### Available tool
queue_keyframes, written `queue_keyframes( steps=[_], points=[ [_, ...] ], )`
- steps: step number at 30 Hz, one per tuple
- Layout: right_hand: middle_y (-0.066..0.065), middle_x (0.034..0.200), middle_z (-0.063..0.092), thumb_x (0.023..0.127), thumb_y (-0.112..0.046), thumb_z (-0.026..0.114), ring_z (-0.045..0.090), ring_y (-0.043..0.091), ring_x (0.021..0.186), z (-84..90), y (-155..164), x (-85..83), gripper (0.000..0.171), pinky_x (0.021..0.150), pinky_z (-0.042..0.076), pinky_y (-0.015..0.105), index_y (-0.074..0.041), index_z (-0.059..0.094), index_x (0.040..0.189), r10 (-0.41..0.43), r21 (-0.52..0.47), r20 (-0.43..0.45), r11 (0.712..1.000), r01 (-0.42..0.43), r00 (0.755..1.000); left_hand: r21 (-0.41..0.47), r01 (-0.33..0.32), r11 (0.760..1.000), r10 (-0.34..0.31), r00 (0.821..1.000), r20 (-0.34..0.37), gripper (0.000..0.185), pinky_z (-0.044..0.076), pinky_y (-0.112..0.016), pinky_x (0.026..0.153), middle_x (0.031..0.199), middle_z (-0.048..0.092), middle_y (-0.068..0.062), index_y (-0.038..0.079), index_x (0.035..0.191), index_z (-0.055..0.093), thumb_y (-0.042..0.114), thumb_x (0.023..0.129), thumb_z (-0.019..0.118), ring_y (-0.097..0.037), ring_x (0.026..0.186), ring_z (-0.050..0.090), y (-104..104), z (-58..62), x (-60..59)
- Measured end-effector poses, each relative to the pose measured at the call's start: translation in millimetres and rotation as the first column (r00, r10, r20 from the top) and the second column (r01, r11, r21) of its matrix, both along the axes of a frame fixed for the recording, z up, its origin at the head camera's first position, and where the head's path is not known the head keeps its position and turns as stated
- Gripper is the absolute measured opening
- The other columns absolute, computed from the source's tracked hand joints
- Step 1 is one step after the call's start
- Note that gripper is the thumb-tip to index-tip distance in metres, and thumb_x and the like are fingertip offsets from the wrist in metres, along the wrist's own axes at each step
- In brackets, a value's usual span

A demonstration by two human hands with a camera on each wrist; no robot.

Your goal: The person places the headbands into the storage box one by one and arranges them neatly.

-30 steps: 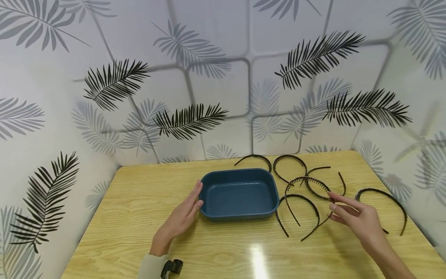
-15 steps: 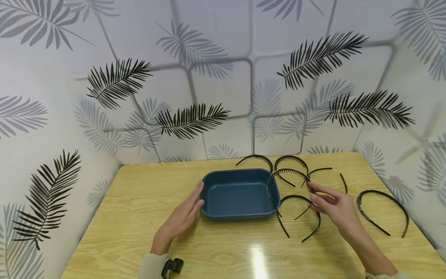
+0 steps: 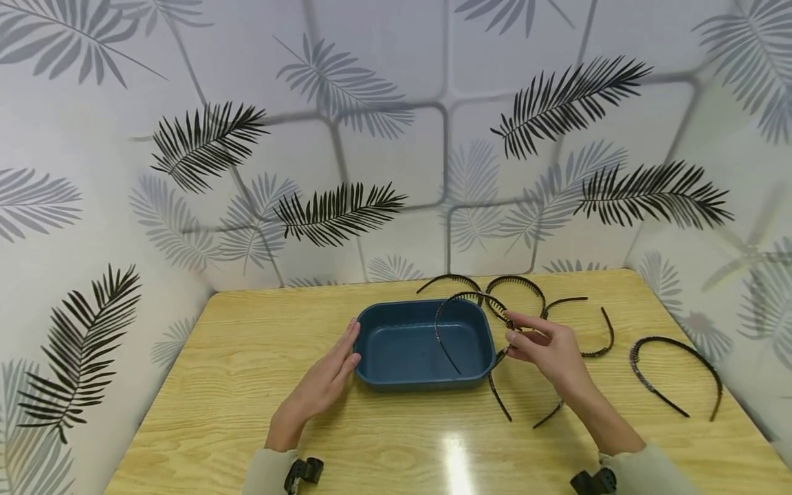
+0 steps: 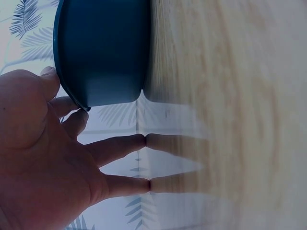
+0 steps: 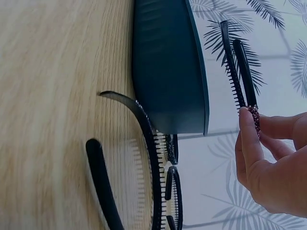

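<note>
Just beyond the right end of the blue tray [image 3: 408,354], the right hand [image 3: 551,350] pinched a dark headband [image 5: 246,72] between thumb and fingers at a glittery stretch. It was held in the air, its arc showing across the tray's right half. At the tray's left end, the left hand [image 3: 322,381] rested against the rim, its fingers not curled around anything, two of them touching the bench [image 3: 247,371].

More headbands lay to the right. One far headband [image 3: 450,276] lay by the tray's far right corner, with a round headband [image 3: 516,278] just right of it. A near headband [image 3: 500,399], partly hidden by the right hand, lay by the near right corner. Farther right were a curved headband [image 3: 612,333] and, well apart, the rightmost headband [image 3: 661,338]. Behind stood a leaf-patterned wall [image 3: 396,158].
</note>
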State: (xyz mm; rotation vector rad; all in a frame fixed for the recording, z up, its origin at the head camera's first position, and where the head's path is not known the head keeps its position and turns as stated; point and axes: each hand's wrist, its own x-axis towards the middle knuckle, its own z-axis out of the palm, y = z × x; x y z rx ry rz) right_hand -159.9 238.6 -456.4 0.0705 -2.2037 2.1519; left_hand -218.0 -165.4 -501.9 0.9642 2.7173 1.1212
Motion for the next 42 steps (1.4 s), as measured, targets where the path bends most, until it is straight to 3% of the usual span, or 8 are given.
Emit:
queue_keyframes(
  steps=[10,17,29,42],
  points=[
    [0.031,0.133,0.052,0.1,0.002,0.064,0.072,0.02,0.099,-9.3,-26,-22.7,0.045,0.084,0.06,0.032,0.01,0.054,0.143,0.038,-0.017,0.0,0.999,-0.038,0.999,0.008,0.006,1.0,-0.006,1.0,-0.001,0.059,0.021,-0.052,0.122,0.17,0.011,-0.016,0.001,0.164,0.015,0.023,0.114,0.039,-0.028,0.156,0.014,0,0.0,0.3],
    [0.03,0.144,0.048,0.099,0.005,0.063,0.072,0.025,0.102,-13.4,-47,-34.0,0.044,0.084,0.06,0.032,0.007,0.057,0.143,0.076,0.007,0.033,0.997,-0.076,0.997,0.006,0.002,1.0,-0.002,1.0,0.007,0.06,0.021,-0.05,0.122,0.171,0.008,-0.009,0.003,0.164,0.014,0.024,0.114,0.039,-0.027,0.156,0.014,-1,0.0,0.5],
    [0.03,0.133,0.057,0.097,0.006,0.066,0.072,0.035,0.101,-16.7,-73,-52.7,0.041,0.078,0.062,0.033,0.006,0.062,0.137,0.096,0.111,0.057,0.989,-0.101,0.994,-0.001,-0.008,1.0,0.008,1.0,-0.007,0.059,0.022,-0.051,0.122,0.17,0.011,-0.013,0.002,0.164,0.015,0.024,0.114,0.038,-0.028,0.156,0.015,1,-1.2,0.1],
    [0.022,0.125,0.067,0.093,0.008,0.07,0.075,0.029,0.089,-32.4,-104,-70.1,0.036,0.072,0.063,0.034,0.003,0.07,0.129,0.094,0.182,0.163,0.975,-0.124,0.982,-0.002,-0.022,1.0,0.022,1.0,0.002,0.059,0.022,-0.051,0.121,0.171,0.01,-0.008,0.004,0.164,0.016,0.024,0.114,0.039,-0.025,0.156,0.015,3,-0.3,2.5]
  ],
)
